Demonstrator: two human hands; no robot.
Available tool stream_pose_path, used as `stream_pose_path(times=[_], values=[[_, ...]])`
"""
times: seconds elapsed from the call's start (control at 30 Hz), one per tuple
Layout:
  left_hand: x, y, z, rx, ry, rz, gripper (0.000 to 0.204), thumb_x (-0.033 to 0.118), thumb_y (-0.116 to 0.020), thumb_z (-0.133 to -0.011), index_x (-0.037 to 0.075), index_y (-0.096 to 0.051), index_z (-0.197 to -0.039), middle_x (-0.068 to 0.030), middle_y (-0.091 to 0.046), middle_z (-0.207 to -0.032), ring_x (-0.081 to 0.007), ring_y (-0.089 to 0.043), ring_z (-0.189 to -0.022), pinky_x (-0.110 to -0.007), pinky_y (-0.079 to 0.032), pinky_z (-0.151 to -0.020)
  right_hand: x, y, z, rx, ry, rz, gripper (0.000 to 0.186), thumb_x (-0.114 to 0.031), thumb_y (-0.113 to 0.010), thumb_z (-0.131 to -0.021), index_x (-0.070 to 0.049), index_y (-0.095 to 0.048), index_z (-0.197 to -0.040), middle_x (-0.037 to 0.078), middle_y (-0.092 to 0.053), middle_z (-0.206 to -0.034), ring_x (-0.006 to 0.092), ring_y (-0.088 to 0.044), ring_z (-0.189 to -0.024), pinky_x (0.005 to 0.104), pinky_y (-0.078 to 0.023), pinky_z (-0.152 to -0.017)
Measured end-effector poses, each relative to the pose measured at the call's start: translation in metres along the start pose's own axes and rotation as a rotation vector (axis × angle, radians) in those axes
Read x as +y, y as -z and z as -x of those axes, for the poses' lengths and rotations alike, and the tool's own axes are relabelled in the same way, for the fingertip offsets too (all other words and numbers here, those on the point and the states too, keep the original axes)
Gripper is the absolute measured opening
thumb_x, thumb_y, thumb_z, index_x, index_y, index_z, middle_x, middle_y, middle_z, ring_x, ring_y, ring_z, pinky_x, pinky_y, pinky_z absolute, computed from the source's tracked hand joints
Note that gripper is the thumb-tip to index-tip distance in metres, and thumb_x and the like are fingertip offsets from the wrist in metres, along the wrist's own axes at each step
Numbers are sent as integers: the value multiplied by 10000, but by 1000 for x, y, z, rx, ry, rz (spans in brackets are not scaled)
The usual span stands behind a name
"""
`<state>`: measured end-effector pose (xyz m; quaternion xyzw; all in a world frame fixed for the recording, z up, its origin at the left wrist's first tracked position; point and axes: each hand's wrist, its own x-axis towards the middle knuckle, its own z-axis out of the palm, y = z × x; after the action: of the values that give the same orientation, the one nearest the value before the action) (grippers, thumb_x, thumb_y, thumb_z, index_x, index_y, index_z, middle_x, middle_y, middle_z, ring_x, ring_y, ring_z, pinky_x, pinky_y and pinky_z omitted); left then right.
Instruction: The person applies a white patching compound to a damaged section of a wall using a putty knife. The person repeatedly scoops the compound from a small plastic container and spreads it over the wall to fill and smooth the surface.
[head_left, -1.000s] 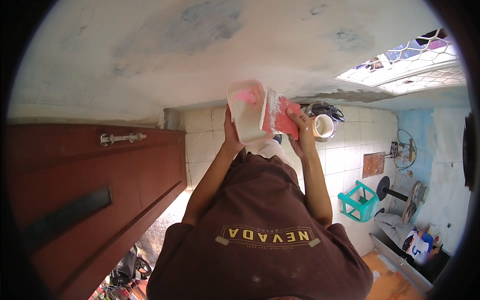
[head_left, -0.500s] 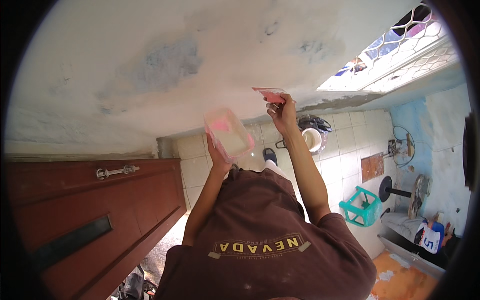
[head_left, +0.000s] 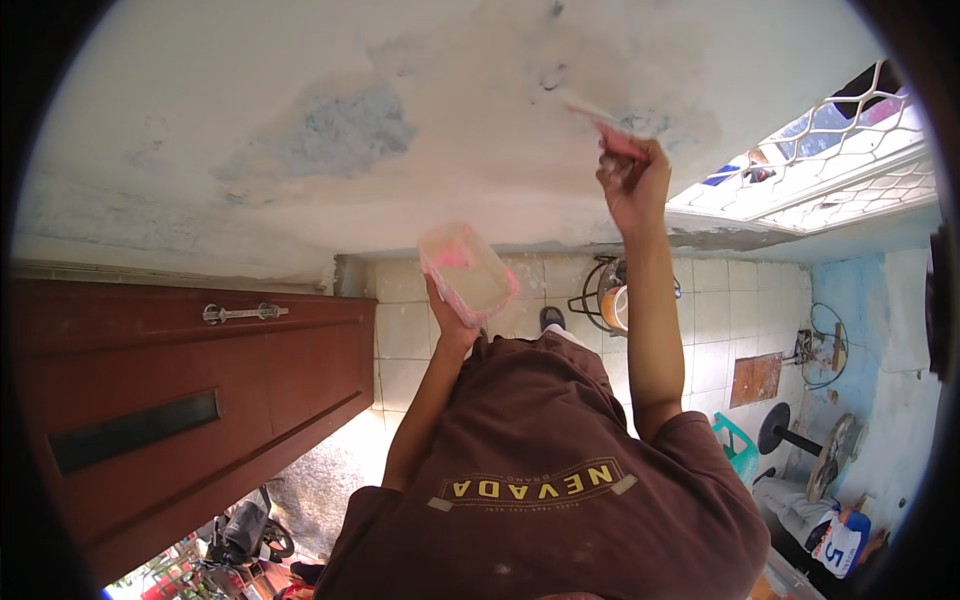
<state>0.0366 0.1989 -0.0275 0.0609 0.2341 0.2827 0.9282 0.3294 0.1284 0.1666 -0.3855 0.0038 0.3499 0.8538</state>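
Note:
My left hand (head_left: 451, 314) grips a pale rectangular plastic tub (head_left: 468, 272) with pink smears and whitish material inside, held below the patchy plastered wall (head_left: 470, 150). Raised toward that wall, my right hand (head_left: 632, 182) is closed on a red putty scraper (head_left: 617, 137), whose pale edge is blurred by motion. I cannot tell whether the scraper touches the wall.
A red-brown door (head_left: 200, 430) stands left, a grilled window (head_left: 815, 170) upper right. On the tiled floor (head_left: 410, 370) are a bucket (head_left: 614, 308) with a dark frame beside it and a green stool (head_left: 736, 445). A person (head_left: 840, 540) is at lower right.
My right hand has lifted the scraper away from the tub, up and to the right over the wall. The tub in my left hand has moved down and slightly left.

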Motion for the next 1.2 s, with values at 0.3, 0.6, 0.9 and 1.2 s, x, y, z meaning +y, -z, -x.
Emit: stream_pose_path(times=[0.3, 0.6, 0.9, 1.2], values=[[-22, -8, -6, 28, -57, -32, 733, 691, -374, -951, 207, -344, -1501, -85, -461, -1461, -352, -462, -1346, -596, -394, -1094, 103, 67, -51, 0, -370, -33, 299, -208, -516, -898, 48, -618, -1014, 148, -671, -914, 150, -535, -655, 227, -424, -531], [-37, -12, -4, -4, -124, -31, 750, 697, -378, -949, 191, -335, -1501, -83, -464, -1451, -337, -475, -1333, -566, -400, -1104, -51, 6, -7, -266, -153, -248, 275, -169, -496, -915, 59, -601, -1027, 108, -632, -889, 144, -505, -703, 235, -410, -541], [-41, -17, -5, -31, -107, -22, 750, 693, -374, -953, 193, -326, -1510, -86, -456, -1463, -339, -474, -1336, -574, -391, -1108, 94, 69, -24, 36, -404, 79, 269, -198, -509, -887, 24, -642, -960, 79, -665, -842, 130, -537, -649, 244, -409, -527], [-33, -21, 5, 12, -105, -85, 763, 711, -356, -947, 201, -328, -1515, -73, -459, -1465, -325, -462, -1349, -582, -377, -1113, -16, -21, -17, -267, -167, -110, 250, -186, -513, -913, 24, -620, -995, 103, -657, -908, 190, -578, -783, 262, -440, -646]])
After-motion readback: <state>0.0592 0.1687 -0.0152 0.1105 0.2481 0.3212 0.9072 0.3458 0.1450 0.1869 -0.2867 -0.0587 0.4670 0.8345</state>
